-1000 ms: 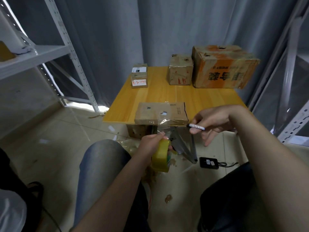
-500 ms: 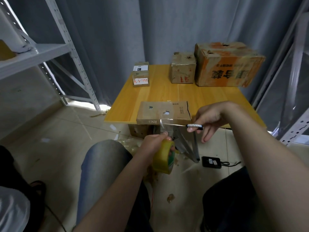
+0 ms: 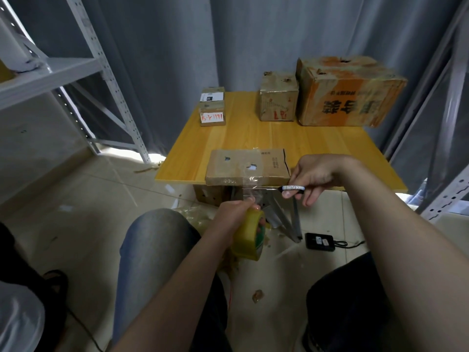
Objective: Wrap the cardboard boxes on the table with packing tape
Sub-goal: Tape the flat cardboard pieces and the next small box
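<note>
Lying at the near edge of the wooden table (image 3: 317,148), the flat cardboard box (image 3: 247,167) has a strip of clear tape (image 3: 250,190) running from its front face down to the yellow tape roll (image 3: 250,235). The left hand (image 3: 234,212) grips the roll below the table edge, fingers curled round it. The right hand (image 3: 314,177), just right of the strip, pinches a small black-and-white tool (image 3: 291,188) pointing at the tape, its other fingers hanging loose. A small box (image 3: 212,110), a medium box (image 3: 278,97) and a large orange box (image 3: 347,92) stand along the far side.
</note>
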